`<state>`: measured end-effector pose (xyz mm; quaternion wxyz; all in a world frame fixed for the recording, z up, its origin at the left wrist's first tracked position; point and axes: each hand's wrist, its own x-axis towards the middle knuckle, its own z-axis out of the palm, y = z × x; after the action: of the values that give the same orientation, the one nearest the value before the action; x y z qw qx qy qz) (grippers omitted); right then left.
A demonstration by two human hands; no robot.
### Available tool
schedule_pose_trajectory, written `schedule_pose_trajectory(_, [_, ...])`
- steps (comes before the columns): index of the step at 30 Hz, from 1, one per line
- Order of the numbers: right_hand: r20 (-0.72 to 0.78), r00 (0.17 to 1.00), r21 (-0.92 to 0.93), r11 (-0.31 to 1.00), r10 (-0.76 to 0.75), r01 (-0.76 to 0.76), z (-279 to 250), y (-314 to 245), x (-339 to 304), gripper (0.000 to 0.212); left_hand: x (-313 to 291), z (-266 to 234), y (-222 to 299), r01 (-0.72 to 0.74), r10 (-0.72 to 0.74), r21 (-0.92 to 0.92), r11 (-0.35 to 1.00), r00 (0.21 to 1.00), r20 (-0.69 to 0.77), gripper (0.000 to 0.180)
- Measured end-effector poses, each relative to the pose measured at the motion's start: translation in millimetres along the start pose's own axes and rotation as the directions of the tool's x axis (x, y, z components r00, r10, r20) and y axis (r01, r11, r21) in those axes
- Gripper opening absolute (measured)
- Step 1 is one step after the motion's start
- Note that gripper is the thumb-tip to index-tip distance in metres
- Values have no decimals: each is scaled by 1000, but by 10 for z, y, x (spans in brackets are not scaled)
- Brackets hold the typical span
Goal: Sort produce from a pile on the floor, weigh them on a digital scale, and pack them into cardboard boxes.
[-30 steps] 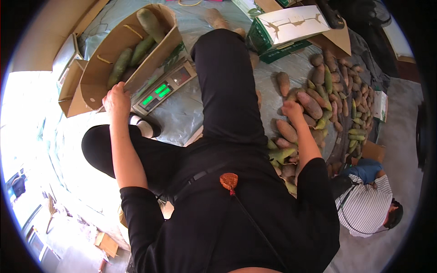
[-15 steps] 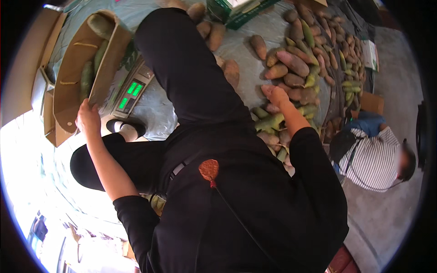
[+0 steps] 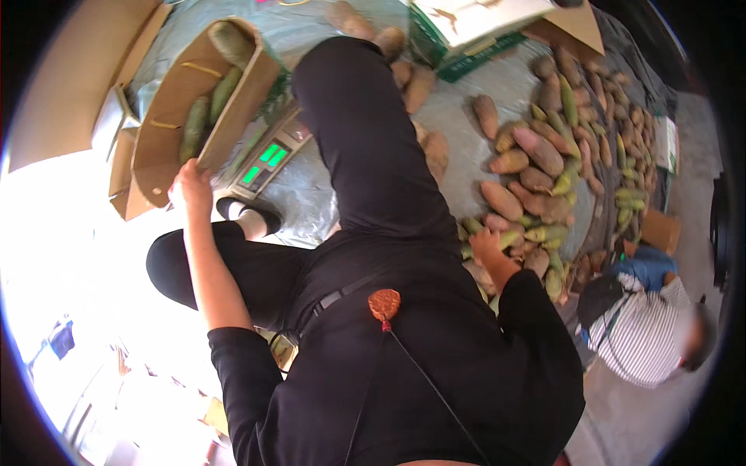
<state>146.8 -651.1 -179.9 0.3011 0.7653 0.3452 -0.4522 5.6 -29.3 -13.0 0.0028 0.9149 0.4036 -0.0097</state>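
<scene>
My left hand [image 3: 191, 186] grips the near rim of a tall brown cardboard box [image 3: 159, 159], its fingers bent over the edge. Inside the box lie a few long green radish-like vegetables [image 3: 223, 95]. At the right, my right hand [image 3: 488, 247] is down at the near side of a pile of pinkish-brown and green radish-like roots [image 3: 539, 152]. Its fingers look bent together; what they hold, if anything, is hidden. Just beyond the hand lies one pinkish-brown root [image 3: 501, 200].
A scale [image 3: 264, 165] with green lit displays sits beside the box. My bent knee [image 3: 334, 74] rises between box and pile. A green and white carton [image 3: 466, 43] stands at the far side. Another person [image 3: 641, 338] in a striped top is at the right.
My right hand has let go of a pinkish-brown root and moved nearer my body over the pile. My left hand stays on the box rim. The whole view has shifted.
</scene>
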Motion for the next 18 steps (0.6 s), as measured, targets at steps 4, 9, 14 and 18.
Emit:
schedule_pose_trajectory(4, [-19, 999, -51, 997, 50, -51, -87, -186, -11, 27, -55, -40, -62, -19, 18, -11, 1000, 997, -71, 28])
schedule_pose_trajectory(9, [-72, 997, -104, 994, 38, -45, 82, -194, 126, 26, -89, -236, 169, 47, -46, 9, 999, 998, -32, 26])
schedule_pose_trajectory(14, [-43, 998, -212, 977, -37, 27, -40, -182, 160, 25, -104, -282, 125, 43, -43, 18, 999, 998, -39, 21])
schedule_pose_trajectory(18, [-35, 999, -68, 998, 8, -10, 128, -140, 225, 29, -96, -269, 138, 43, -44, -10, 999, 998, -45, 17])
